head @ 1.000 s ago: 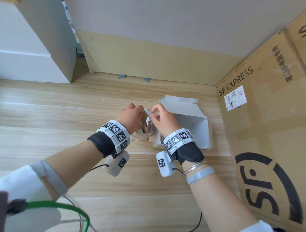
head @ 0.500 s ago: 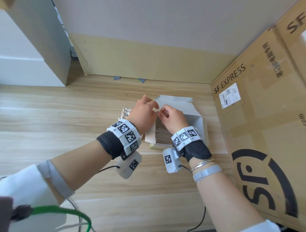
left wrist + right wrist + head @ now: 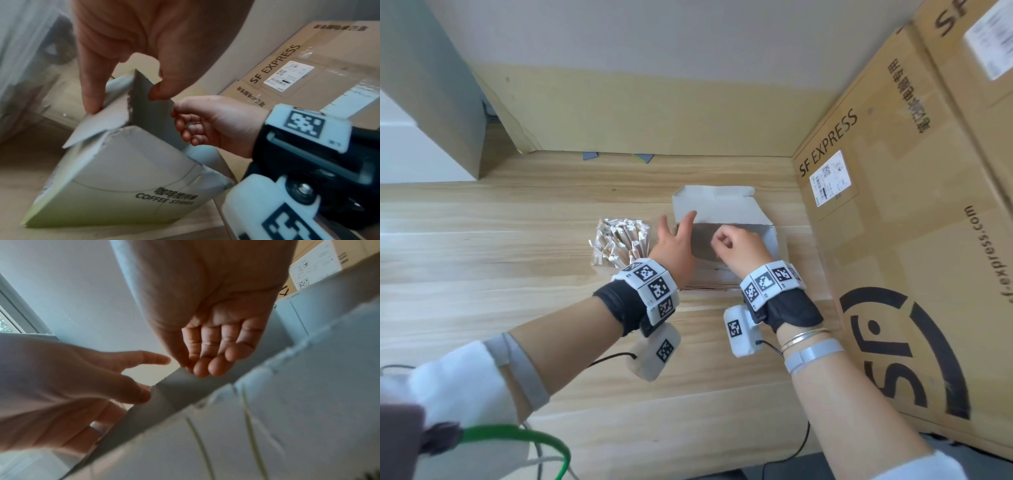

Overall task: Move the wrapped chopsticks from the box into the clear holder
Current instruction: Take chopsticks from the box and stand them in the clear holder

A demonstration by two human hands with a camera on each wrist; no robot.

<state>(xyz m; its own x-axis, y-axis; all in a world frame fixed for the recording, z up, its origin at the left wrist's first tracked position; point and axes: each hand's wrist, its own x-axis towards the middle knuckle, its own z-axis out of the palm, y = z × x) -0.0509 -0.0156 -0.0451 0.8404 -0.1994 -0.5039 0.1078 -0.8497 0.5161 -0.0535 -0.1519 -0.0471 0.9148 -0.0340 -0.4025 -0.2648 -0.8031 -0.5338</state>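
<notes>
The white cardboard box lies open on the wooden table, its lid folded back. My left hand pinches the box's grey inner side flap between thumb and fingers. My right hand has curled fingers and pinches the same flap's edge. Pale wrapped chopsticks show inside the box between my wrists. Left of the box stands the clear holder, packed with wrapped chopsticks. Most of the box's contents are hidden by my hands.
Large SF Express cartons wall off the right side, close to the box. A cardboard sheet lines the wall behind. A grey-white cabinet stands at the far left. Cables trail near the front edge.
Both hands left the clear holder and moved right to the box flap. The holder now stands uncovered at the left. The head view has shifted slightly.
</notes>
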